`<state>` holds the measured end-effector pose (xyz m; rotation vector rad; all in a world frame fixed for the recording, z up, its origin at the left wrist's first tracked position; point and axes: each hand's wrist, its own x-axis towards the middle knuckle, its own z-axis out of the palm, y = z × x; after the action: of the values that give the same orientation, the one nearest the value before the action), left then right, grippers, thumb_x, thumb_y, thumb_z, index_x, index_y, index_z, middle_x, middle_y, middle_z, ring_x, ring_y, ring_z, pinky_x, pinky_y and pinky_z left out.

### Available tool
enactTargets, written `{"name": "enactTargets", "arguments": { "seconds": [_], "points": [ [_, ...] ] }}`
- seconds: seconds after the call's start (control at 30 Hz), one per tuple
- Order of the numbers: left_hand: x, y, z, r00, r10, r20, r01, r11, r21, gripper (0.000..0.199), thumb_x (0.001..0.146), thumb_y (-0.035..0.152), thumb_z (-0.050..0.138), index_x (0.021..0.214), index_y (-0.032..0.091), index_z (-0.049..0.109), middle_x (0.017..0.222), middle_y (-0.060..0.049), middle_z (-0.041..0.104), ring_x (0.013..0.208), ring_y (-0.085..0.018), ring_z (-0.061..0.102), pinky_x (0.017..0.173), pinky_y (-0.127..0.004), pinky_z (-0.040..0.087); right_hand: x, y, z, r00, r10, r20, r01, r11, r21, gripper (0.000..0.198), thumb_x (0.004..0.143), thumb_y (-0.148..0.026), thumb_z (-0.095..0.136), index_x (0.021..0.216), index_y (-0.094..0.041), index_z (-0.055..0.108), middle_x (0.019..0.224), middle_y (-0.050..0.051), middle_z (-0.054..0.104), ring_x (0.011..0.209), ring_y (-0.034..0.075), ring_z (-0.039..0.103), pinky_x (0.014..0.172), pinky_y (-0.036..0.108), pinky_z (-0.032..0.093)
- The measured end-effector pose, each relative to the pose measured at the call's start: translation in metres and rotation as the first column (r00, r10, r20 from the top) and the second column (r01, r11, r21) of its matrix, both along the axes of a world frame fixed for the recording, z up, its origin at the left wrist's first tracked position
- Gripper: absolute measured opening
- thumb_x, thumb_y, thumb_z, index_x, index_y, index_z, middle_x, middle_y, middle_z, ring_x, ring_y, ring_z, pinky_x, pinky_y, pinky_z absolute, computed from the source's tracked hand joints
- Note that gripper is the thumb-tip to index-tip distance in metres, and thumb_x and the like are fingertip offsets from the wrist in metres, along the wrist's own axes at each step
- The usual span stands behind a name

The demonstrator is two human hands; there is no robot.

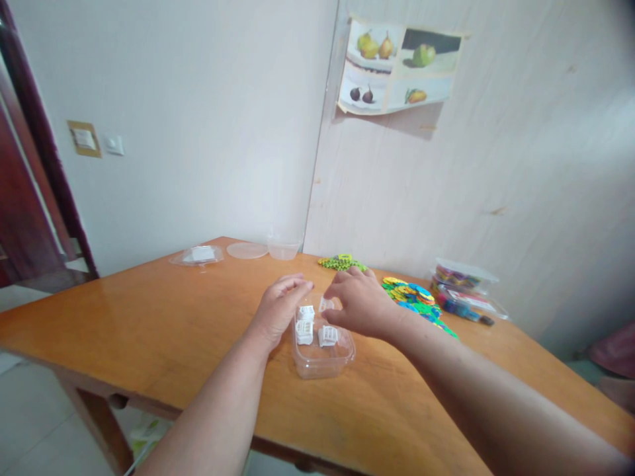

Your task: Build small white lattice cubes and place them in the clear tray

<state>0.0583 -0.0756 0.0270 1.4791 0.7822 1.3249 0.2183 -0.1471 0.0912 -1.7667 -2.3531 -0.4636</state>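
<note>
A clear plastic container stands on the wooden table in front of me, holding small stacks of white plastic pieces, one more white stack lying to their right. My left hand rests at the container's far left side, fingers stretched out and thumb toward the rim. Over the far right part of the container, my right hand is curled down, with a white piece between thumb and fingers. The hand partly covers that piece.
On the wooden table, a clear lid, round lid and clear tub stand back left. Yellow-green pieces and colourful discs lie beyond my right arm, near filled plastic boxes. The wall is behind.
</note>
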Motion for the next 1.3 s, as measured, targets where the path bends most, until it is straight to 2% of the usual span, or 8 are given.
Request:
{"name": "enactTargets", "arguments": {
  "seconds": [0.2,0.37,0.53,0.63,0.77,1.0,1.2,1.3],
  "points": [
    [0.002,0.007,-0.006,0.997,0.072,0.038,-0.071,0.997,-0.037,0.031,0.070,0.044,0.073,0.088,0.018,0.074,0.113,-0.008,0.071,0.113,-0.026,0.059,0.101,-0.036,0.039,0.006,0.003,-0.012,0.994,0.078,0.071,-0.066,0.986,-0.152,0.025,0.069,-0.043,0.073,0.089,-0.029,0.077,0.111,0.008,0.067,0.110,0.033,0.052,0.092,0.052,0.035],
    [0.002,0.008,-0.009,0.998,0.065,0.027,-0.064,0.997,-0.037,0.035,0.069,0.046,0.073,0.091,0.019,0.074,0.106,-0.006,0.072,0.108,-0.026,0.061,0.097,-0.036,0.042,0.004,0.005,-0.019,0.993,0.089,0.075,-0.072,0.977,-0.199,0.020,0.063,-0.037,0.078,0.080,-0.027,0.077,0.131,0.009,0.059,0.133,0.040,0.036,0.105,0.064,0.021],
    [0.002,0.010,-0.012,0.998,0.057,0.025,-0.056,0.998,-0.029,0.036,0.070,0.047,0.072,0.094,0.019,0.073,0.104,-0.006,0.072,0.107,-0.025,0.061,0.095,-0.035,0.042,0.000,0.005,-0.018,0.990,0.083,0.110,-0.054,0.967,-0.250,0.028,0.060,-0.041,0.081,0.081,-0.023,0.077,0.137,0.011,0.055,0.137,0.043,0.030,0.106,0.067,0.019],
    [0.003,0.011,-0.013,0.998,0.058,0.018,-0.057,0.998,-0.021,0.036,0.070,0.048,0.072,0.093,0.020,0.073,0.103,-0.005,0.072,0.104,-0.025,0.061,0.095,-0.034,0.042,-0.003,0.003,-0.016,0.987,0.089,0.133,-0.059,0.976,-0.212,0.030,0.060,-0.041,0.080,0.083,-0.022,0.076,0.130,0.013,0.059,0.130,0.041,0.039,0.103,0.062,0.027],
    [0.003,0.010,-0.014,0.998,0.057,0.018,-0.057,0.998,-0.016,0.035,0.070,0.048,0.071,0.091,0.020,0.073,0.101,-0.004,0.073,0.102,-0.024,0.062,0.093,-0.033,0.043,-0.006,-0.001,-0.012,0.973,0.061,0.222,-0.024,0.986,-0.165,0.033,0.064,-0.043,0.077,0.090,-0.023,0.076,0.108,0.014,0.065,0.107,0.034,0.053,0.090,0.051,0.037],
    [0.003,0.008,-0.014,0.995,0.052,-0.085,-0.055,0.998,-0.035,0.027,0.070,0.046,0.068,0.080,0.021,0.072,0.092,-0.004,0.073,0.094,-0.024,0.063,0.085,-0.032,0.045,-0.010,0.000,-0.006,0.947,0.025,0.320,0.047,0.975,-0.216,0.037,0.068,-0.047,0.072,0.094,-0.021,0.075,0.094,0.014,0.068,0.093,0.031,0.058,0.076,0.041,0.042],
    [0.004,0.012,-0.020,0.978,0.115,-0.175,-0.129,0.989,-0.070,0.034,0.069,0.046,0.068,0.092,0.020,0.070,0.099,-0.007,0.072,0.093,-0.025,0.063,0.082,-0.034,0.045,-0.018,0.010,-0.012,0.901,0.064,0.429,0.062,0.960,-0.274,0.034,0.067,-0.046,0.072,0.084,-0.017,0.075,0.088,0.016,0.071,0.084,0.031,0.064,0.074,0.043,0.042],
    [0.005,0.014,-0.024,0.977,0.090,-0.195,-0.109,0.990,-0.089,0.036,0.069,0.046,0.068,0.094,0.020,0.069,0.095,-0.007,0.072,0.089,-0.024,0.064,0.080,-0.033,0.045,-0.022,0.014,-0.015,0.889,0.071,0.453,0.071,0.955,-0.289,0.034,0.065,-0.047,0.073,0.083,-0.018,0.075,0.088,0.015,0.072,0.084,0.030,0.065,0.076,0.043,0.041]
  ]
}}
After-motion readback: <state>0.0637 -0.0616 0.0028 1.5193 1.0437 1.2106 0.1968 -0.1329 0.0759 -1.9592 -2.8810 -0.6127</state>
